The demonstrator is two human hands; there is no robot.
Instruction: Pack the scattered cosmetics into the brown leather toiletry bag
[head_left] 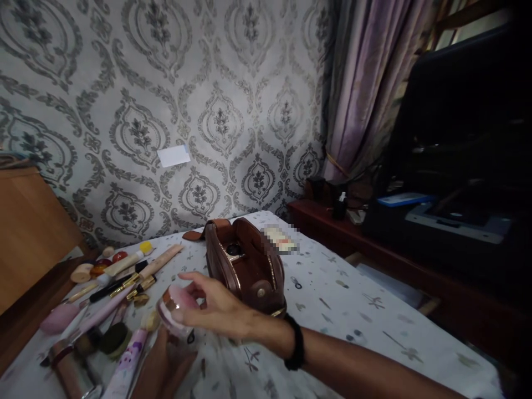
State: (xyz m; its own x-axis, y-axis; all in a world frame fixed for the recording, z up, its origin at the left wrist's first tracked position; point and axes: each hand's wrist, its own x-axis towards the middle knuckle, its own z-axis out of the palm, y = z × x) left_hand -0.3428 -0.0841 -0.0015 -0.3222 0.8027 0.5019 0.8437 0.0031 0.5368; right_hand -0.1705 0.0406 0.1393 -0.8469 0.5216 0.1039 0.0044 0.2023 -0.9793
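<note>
My right hand, with a black band at the wrist, is closed around a small round pink cosmetic jar with a shiny rim. Just under the jar is my left hand, blurred, its visible fingers apart; one fingertip comes close to or touches the jar's underside. Behind my right forearm stands a brown makeup bag, unzipped, with a dark round item inside. To the left of my hands lie a purple-and-white tube, a dark green round container and a pink makeup sponge.
More cosmetics, among them a yellow-capped tube and a peach tube, spread over the left of the patterned white cloth. A wooden box-like piece borders the left. At right are a dark red desk and a black screen.
</note>
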